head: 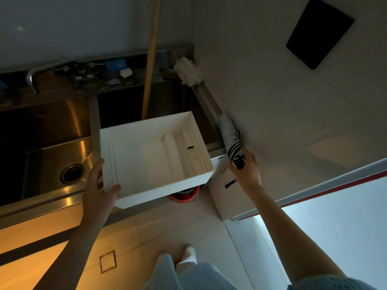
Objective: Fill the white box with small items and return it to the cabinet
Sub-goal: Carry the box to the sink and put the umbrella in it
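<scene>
White box [163, 189]: open at the top, held up above the front rim of the sink [52, 130], over its right basin, slightly tilted.
Inside the box: white card strips and a small black piece [190, 147] near the right wall.
Left grip [98, 185]: grasping the box at its near left corner, thumb on the front wall, fingers along the left side.
Right grip [245, 170]: closed round the near end of a folded umbrella [229, 139], pale with black stripes, which lies along the counter's right edge against the wall.
Behind the box: a wooden pole [149, 65] stands in the right basin; a white mop head [188, 73] rests at the back corner.
Below the box: a red bucket [184, 196], mostly hidden, on the floor.
</scene>
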### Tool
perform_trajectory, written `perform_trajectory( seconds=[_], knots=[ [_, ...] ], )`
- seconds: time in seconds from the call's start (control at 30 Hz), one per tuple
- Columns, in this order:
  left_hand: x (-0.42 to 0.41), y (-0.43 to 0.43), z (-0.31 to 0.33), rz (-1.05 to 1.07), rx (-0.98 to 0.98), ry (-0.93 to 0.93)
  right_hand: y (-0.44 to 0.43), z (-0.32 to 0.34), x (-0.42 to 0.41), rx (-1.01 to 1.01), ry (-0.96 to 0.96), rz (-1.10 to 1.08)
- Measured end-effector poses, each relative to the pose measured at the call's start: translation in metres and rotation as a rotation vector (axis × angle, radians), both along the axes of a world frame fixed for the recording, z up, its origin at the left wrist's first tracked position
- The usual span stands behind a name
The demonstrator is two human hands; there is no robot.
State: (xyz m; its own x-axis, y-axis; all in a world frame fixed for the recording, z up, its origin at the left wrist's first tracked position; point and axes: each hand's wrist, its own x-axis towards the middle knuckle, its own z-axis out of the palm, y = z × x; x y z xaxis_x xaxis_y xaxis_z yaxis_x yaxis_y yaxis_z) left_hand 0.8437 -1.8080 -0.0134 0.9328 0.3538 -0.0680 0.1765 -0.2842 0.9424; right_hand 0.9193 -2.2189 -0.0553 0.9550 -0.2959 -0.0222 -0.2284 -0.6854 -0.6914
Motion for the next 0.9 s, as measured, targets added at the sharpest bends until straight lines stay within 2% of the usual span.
perform_trajectory(
  seconds=[0.3, 0.47, 0.63, 0.9],
  knots=[
    [0.001, -0.003, 0.002, 0.016, -0.009, 0.008, -0.005, -0.028, 0.015, 0.057, 0.154, 0.003],
    [0.0, -0.002, 0.003, 0.01, -0.006, 0.012, -0.007, -0.029, 0.028, 0.082, 0.141, -0.052],
    [0.0, 0.001, 0.002, -0.002, -0.008, 0.017, -0.004, -0.028, 0.033, 0.23, 0.114, -0.104],
    [0.002, 0.002, 0.002, -0.009, -0.013, 0.022, 0.009, -0.013, 0.01, 0.254, 0.029, -0.095]
  ],
)
